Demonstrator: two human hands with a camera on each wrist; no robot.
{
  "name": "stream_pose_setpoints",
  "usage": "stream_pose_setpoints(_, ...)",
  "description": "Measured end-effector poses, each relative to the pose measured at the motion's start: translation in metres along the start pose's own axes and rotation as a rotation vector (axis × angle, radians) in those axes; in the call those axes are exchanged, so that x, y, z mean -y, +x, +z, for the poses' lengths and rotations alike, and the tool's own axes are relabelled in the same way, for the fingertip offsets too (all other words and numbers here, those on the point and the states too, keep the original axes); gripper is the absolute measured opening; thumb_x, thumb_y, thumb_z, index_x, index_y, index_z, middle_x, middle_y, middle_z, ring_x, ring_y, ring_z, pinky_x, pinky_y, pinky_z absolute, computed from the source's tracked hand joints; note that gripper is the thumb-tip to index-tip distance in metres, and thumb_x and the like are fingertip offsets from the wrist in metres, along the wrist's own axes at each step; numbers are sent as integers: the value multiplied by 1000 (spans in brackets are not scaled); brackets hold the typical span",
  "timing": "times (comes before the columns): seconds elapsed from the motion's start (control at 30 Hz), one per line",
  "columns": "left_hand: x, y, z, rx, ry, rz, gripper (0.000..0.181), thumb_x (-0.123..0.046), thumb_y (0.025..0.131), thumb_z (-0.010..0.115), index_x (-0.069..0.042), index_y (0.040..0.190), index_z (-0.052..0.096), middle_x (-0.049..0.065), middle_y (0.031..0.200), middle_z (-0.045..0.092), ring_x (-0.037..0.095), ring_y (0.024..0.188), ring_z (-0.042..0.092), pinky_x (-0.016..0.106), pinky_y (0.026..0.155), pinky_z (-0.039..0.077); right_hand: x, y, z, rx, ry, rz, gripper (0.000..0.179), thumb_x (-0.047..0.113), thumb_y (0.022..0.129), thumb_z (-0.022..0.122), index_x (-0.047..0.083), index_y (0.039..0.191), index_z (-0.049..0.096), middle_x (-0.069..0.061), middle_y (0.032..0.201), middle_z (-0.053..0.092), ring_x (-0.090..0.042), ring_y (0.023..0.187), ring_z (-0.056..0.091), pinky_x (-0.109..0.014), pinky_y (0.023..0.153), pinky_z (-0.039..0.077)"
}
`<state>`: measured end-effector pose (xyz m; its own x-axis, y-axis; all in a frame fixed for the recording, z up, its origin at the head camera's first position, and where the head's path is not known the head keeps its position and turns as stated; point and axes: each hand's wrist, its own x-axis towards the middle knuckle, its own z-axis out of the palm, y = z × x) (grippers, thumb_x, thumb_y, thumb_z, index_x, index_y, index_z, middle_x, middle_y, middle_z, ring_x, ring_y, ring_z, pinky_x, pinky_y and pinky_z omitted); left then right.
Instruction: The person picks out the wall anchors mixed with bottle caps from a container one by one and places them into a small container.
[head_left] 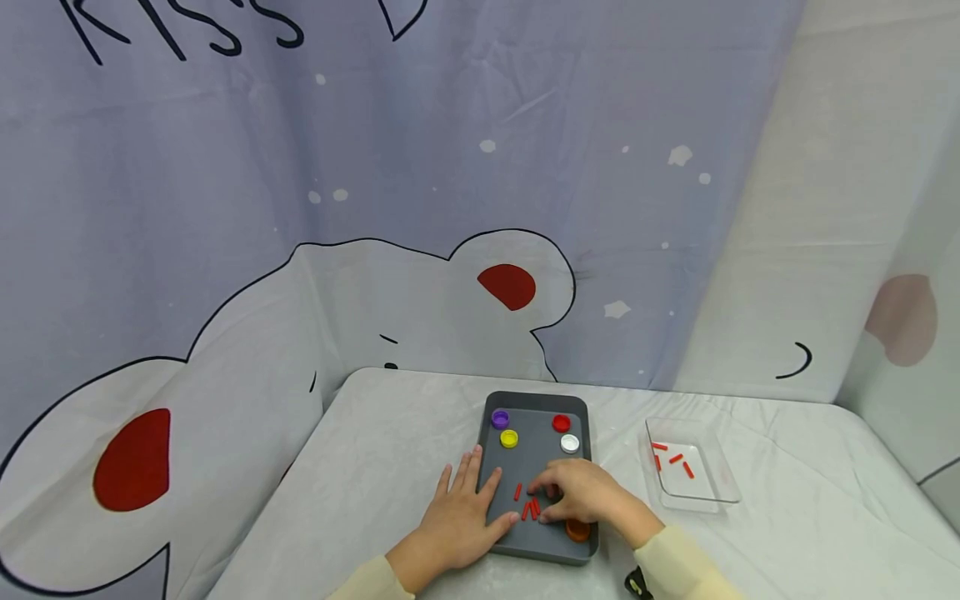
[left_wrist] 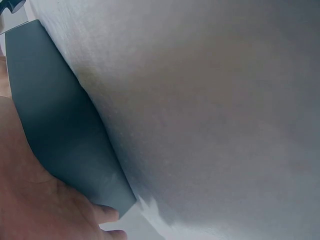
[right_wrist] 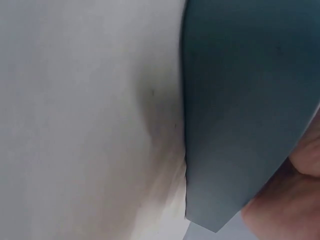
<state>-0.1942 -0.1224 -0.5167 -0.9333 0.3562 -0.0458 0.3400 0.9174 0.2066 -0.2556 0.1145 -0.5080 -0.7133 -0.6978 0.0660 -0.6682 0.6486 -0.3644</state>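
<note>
A dark grey tray (head_left: 534, 546) lies on the white-covered table. My left hand (head_left: 456, 518) rests with spread, straight fingers along the tray's left rim, its thumb reaching over the inside. In the left wrist view, that hand (left_wrist: 35, 200) lies against the tray's outer side wall (left_wrist: 65, 110). Over the right half of the tray, my right hand (head_left: 581, 490) has bent fingers, with index and thumb apart. Several small red sticks (head_left: 518, 492) lie left of its fingertips. Whether it grips anything is hidden. An orange-brown cap (head_left: 577, 531) sits below its wrist.
Purple (head_left: 500, 419), yellow (head_left: 509, 439), red (head_left: 561, 423) and white (head_left: 570, 443) round caps stand at the tray's far end. Right of the tray, a clear plastic box (head_left: 701, 502) contains several red sticks (head_left: 688, 470). A printed curtain (head_left: 420, 167) hangs behind the table.
</note>
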Motion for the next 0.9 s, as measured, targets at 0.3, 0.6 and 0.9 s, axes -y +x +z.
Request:
stream_pose_setpoints(0.3,1,1,2,0,2,1,80,-71,100,34,-13,155,43,20,168,11,38,155,13,62,120,14,2,-1,1,-30,-22,2,29,34,76,89,22,99,78,12,76,53,-1,67,44,-23,61,39)
stream_pose_setpoints(0.6,1,1,2,-4,-1,2,80,-71,99,34,-13,155,44,20,168,11,37,155,13,62,120,14,5,-1,2,-69,-40,-5,23,32,76,89,22,93,77,11,74,54,-1,66,44,-23,59,38)
stream_pose_setpoints(0.9,2,2,3,-20,-3,7,81,-70,100,34,-13,155,44,20,168,12,38,155,14,62,120,15,3,0,5,-77,-84,-16,17,27,77,85,22,92,76,15,73,52,0,65,44,-24,61,39)
